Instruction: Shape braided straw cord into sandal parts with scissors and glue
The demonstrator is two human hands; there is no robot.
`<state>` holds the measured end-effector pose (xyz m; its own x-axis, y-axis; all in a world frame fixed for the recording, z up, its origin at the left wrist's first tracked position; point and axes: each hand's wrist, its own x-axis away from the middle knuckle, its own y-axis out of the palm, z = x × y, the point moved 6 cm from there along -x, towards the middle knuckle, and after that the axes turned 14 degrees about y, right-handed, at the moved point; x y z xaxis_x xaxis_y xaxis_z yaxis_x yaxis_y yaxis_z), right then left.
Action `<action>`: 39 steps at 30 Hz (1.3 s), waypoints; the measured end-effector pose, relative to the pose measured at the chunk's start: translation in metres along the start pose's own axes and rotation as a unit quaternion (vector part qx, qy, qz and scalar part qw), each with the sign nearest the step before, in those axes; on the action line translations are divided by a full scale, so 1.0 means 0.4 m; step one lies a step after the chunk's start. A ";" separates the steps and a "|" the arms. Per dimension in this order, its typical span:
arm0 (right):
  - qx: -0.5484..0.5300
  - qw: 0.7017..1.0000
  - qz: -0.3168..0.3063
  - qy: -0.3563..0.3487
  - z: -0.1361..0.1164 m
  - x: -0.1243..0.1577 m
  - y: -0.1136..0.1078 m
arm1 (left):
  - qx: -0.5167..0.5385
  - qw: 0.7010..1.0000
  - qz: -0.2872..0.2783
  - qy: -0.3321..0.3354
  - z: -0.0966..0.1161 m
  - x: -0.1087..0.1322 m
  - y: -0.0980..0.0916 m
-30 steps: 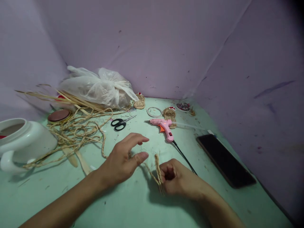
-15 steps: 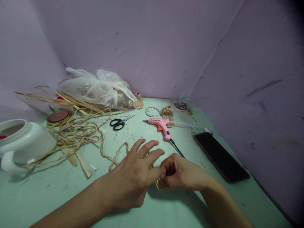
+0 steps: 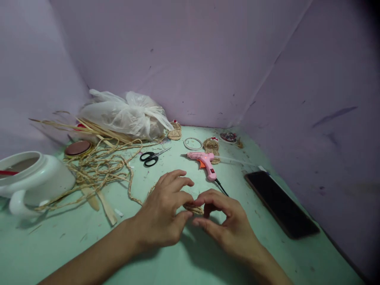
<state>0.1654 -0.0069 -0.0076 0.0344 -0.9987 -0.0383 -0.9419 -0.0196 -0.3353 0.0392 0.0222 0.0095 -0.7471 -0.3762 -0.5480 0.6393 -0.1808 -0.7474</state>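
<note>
A small flattened coil of braided straw cord (image 3: 196, 209) is pinched between the thumb and index finger of my left hand (image 3: 166, 209), its other fingers spread. My right hand (image 3: 227, 217) curves around the coil's right end with thumb and index finger apart; the index fingertip touches the top of the coil and the thumb tip sits just below it. The cord runs left from behind my left hand to a loose tangled pile of braided cord (image 3: 101, 166). Beyond my hands, a pink hot glue gun (image 3: 202, 158) lies on its side, nozzle pointing left.
Black-handled scissors (image 3: 151, 158), a white ring (image 3: 192, 143) and woven straw pieces (image 3: 211, 146) lie farther back. At left are a white ceramic pot (image 3: 50, 174), a round tin (image 3: 77, 148) and a tied plastic bag (image 3: 127, 114). A phone (image 3: 282, 204) rests at right, near the wall.
My right hand's fingers have loosened from a tight pinch into a wider curve, so the coil shows more. My left hand has turned slightly, and the view has shifted a little.
</note>
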 end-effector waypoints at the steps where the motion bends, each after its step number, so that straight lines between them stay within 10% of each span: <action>1: 0.001 1.000 0.007 -0.013 0.001 0.001 0.005 | -0.003 1.000 0.003 0.002 0.001 0.000 0.001; 6: -0.024 0.994 0.101 0.022 0.028 -0.004 -0.025 | -0.045 0.997 0.055 0.017 0.009 -0.001 -0.018; 11: -0.205 0.945 0.198 0.161 0.102 -0.012 -0.077 | -0.058 0.969 0.203 -0.130 -0.049 0.029 -0.050; 22: -0.297 0.925 0.176 0.159 0.117 -0.015 -0.052 | 0.081 0.982 0.012 -0.169 -0.063 -0.001 0.066; 30: -0.229 0.934 0.218 0.165 0.118 -0.018 -0.071 | 0.035 0.972 0.048 -0.228 -0.074 0.018 0.027; 34: -0.265 0.923 0.213 0.178 0.129 -0.021 -0.060 | -0.128 0.989 0.056 -0.046 -0.018 0.009 -0.006; 39: -0.341 0.889 0.207 0.224 0.151 -0.014 -0.037 | -0.309 0.940 0.042 0.139 0.029 0.017 0.001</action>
<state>0.1992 0.0017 -0.0594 -0.3542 -0.8429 0.4049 -0.8321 0.4817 0.2748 0.0364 0.0090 0.0097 -0.7724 -0.0976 -0.6276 0.5344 0.4339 -0.7253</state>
